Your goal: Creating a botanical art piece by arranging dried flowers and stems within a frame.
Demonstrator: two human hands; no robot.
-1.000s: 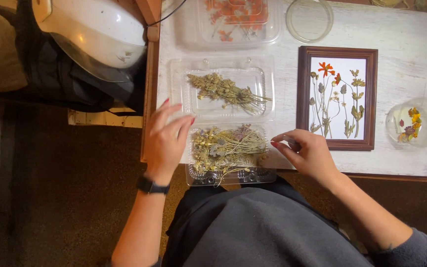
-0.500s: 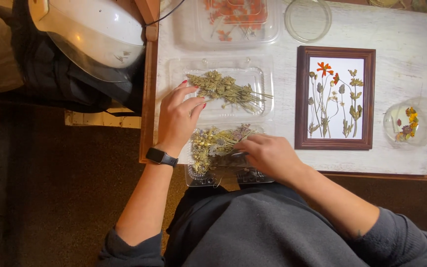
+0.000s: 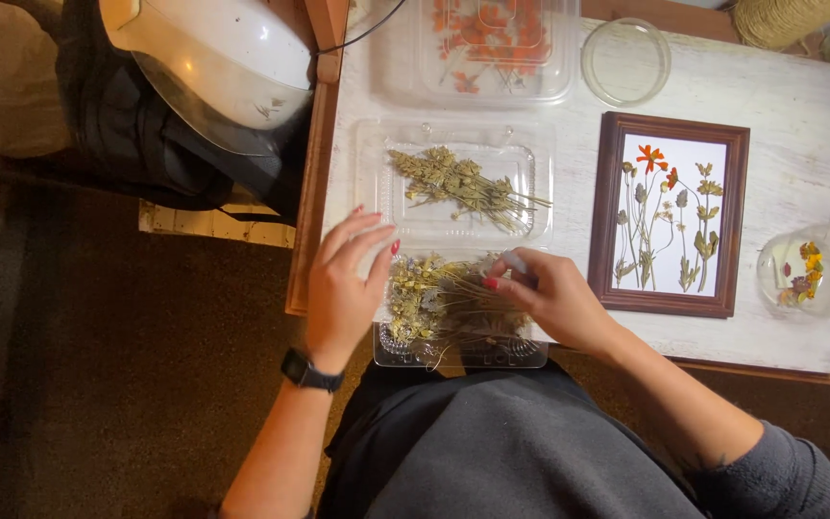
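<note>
While the left hand [image 3: 343, 288] rests spread beside a clear tray [image 3: 463, 358] of dried flowers [image 3: 439, 300], the right hand [image 3: 554, 300] pinches a stem.

Home craft table [image 3: 780, 106], pressed-flower frame [image 3: 672, 213], dried-flower trays [image 3: 477, 48], twine [image 3: 785, 17]

The person wears a dark grey top that covers the lap and body at the bottom of the view. On the right arm the grey sleeve [image 3: 799, 471] is pushed up near the elbow, leaving the forearm bare. The left arm is bare along all of its visible length and carries a black watch [image 3: 311, 371] with a dark band at the wrist. The left hand [image 3: 343, 288] and the right hand [image 3: 554, 298] are bare, without gloves, and the fingernails are painted red.
</note>
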